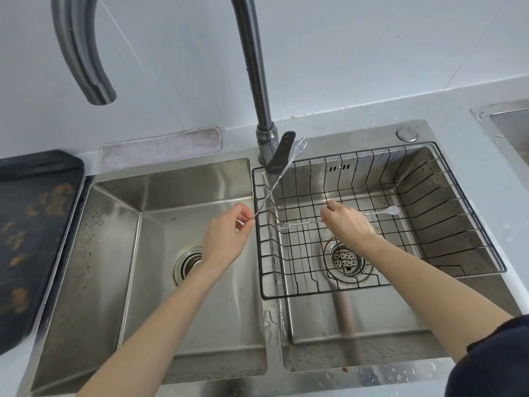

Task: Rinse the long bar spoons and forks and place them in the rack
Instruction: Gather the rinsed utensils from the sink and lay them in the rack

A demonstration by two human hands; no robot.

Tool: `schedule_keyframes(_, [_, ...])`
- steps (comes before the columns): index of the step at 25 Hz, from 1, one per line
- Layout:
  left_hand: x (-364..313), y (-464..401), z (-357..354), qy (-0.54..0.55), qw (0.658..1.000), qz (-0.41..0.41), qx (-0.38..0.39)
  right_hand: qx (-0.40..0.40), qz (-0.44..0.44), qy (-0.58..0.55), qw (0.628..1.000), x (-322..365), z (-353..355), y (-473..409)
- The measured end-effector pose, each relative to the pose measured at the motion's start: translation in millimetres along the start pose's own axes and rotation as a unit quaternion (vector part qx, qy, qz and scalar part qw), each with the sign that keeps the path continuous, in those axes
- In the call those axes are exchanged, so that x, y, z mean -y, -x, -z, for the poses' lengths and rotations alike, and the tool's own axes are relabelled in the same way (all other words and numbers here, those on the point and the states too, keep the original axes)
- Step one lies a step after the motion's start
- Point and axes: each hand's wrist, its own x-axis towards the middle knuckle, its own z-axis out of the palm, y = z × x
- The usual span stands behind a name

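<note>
My left hand (226,234) pinches the lower end of a long twisted bar fork (279,176). The fork slants up to the right, its tines near the tap lever. My right hand (347,223) is inside the black wire rack (446,224) that sits in the right sink basin. It grips the middle of a long bar spoon (383,212) lying level over the rack. The spoon's bowl points right and a small fork end (283,226) points left.
The left sink basin (137,253) has a drain (187,265). The tap (257,81) rises between the basins, its spout (97,90) over the left and no water running. A dark mat (31,224) lies left, a cloth (160,146) behind the sink.
</note>
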Motion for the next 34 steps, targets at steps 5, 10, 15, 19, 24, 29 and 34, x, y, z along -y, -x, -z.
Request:
schedule_keyframes(5, [-1, 0, 0, 0.001, 1.000, 0.001, 0.000, 0.002, -0.017, -0.022, 1.000, 1, 0, 1])
schedule_keyframes(10, [-10, 3, 3, 0.017, 1.000, -0.010, -0.006, -0.046, -0.053, -0.160, 0.985, 15, 20, 7])
schedule_keyframes(15, [-40, 4, 7, 0.083, 0.996, -0.007, -0.017, -0.116, -0.068, -0.433, 0.891, 53, 63, 17])
schedule_keyframes(19, [-66, 8, 8, 0.133, 0.990, -0.030, -0.018, -0.153, -0.076, -0.541, 0.824, 67, 91, 28])
schedule_keyframes(24, [-86, 16, 8, 0.171, 0.984, -0.054, 0.004, -0.190, -0.091, -0.522, 0.827, 60, 108, 40])
schedule_keyframes(29, [-95, 17, 19, 0.165, 0.979, -0.119, -0.013, -0.200, -0.080, -0.438, 0.873, 46, 117, 51])
schedule_keyframes(34, [-108, 14, 29, 0.029, 0.939, -0.327, -0.098, -0.159, -0.053, -0.313, 0.935, 24, 121, 56])
